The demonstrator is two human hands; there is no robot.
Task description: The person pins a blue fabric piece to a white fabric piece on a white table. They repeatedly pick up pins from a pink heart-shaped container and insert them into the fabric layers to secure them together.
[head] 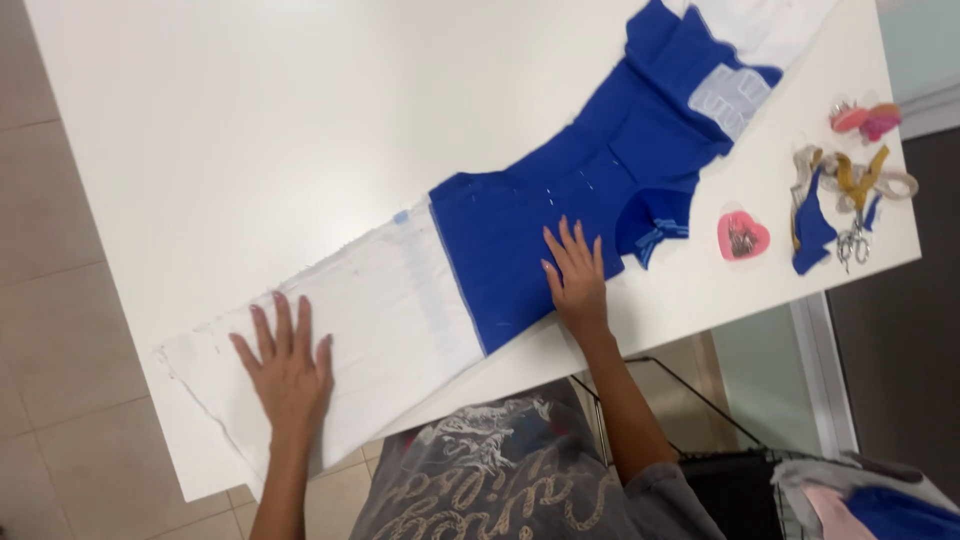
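A long strip of white fabric (380, 300) lies across the white table (250, 130), with a blue fabric piece (590, 170) laid over its middle and far part. My left hand (286, 365) rests flat on the near end of the white fabric, fingers spread. Flat on the lower edge of the blue fabric lies my right hand (574, 275), fingers apart too. Neither hand holds anything.
At the table's right end sit a pink heart-shaped pin dish (743, 236), small scissors (853, 244), a yellow measuring tape (858, 178), a blue fabric scrap (812, 228) and a pink-orange item (866, 119). A dark basket of clothes (800, 490) stands below the table edge.
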